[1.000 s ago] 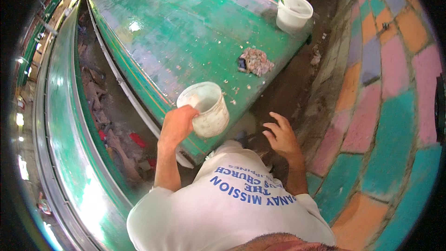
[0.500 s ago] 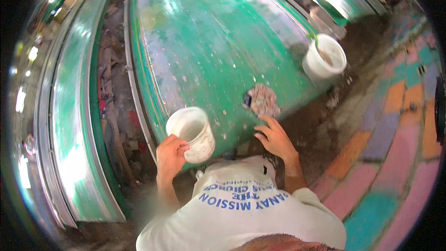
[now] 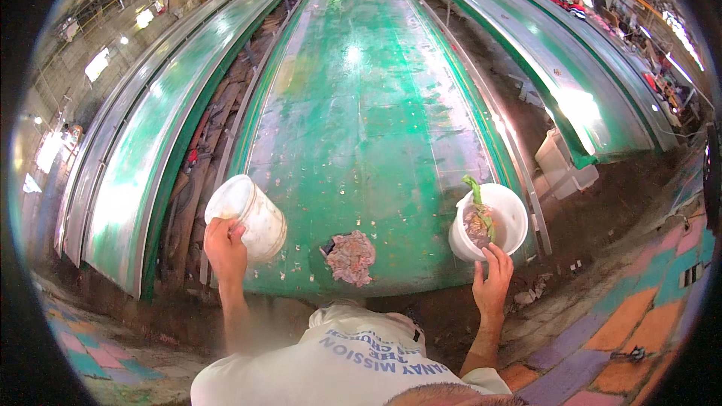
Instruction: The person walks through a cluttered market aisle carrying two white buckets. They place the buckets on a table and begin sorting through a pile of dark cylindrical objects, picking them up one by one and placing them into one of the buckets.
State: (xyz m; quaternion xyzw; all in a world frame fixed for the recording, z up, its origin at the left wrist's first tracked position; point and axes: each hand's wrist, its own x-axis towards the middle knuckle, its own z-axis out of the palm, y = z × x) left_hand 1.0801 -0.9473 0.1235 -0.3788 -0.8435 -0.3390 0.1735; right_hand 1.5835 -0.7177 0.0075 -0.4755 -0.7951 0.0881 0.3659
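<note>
The long green table point(image 3: 361, 105) is stretching away in front of the person, who is now standing square to its near end. The right hand point(image 3: 492, 286), spread in the air a moment ago, is now reaching the white bucket point(image 3: 492, 222) at the table's right edge, fingers closing on its near rim. The left hand point(image 3: 224, 244) is gripping the white tub point(image 3: 248, 218), tipped on its side. The crumpled rag point(image 3: 350, 257) is lying between them, untouched
</note>
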